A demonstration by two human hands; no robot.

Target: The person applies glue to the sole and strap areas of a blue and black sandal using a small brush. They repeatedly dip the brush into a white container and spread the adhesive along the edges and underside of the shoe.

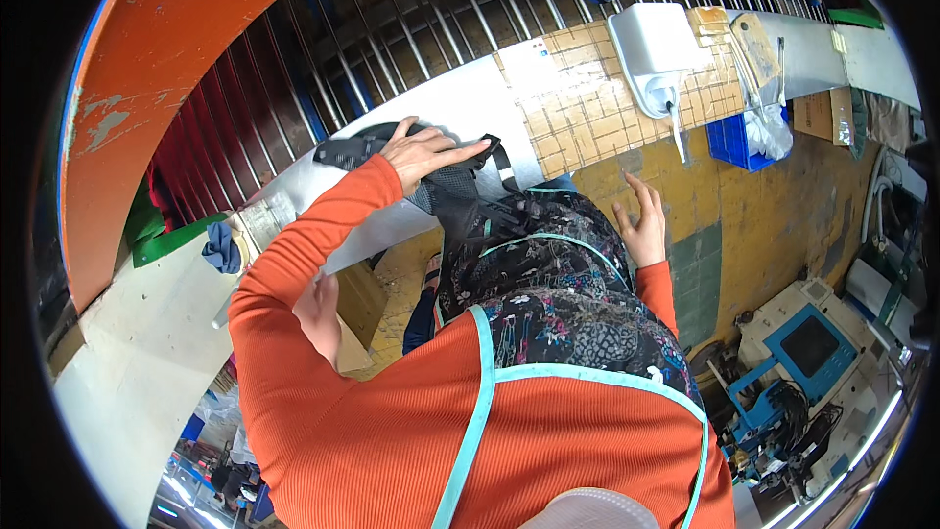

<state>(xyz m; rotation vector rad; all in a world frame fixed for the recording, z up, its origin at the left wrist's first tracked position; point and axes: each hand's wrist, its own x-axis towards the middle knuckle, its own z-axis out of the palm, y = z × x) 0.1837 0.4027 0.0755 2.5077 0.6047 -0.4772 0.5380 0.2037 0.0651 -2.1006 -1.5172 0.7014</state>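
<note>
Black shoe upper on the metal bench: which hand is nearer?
Left. The left hand lies flat on top of the black shoe upper, pressing it onto the metal bench. The right hand hangs open and empty off to the right, below the bench edge.

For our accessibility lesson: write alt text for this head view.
A person in an orange top presses the left hand on a dark shoe piece on a grey bench; the right hand hangs open above the yellow floor.
</note>
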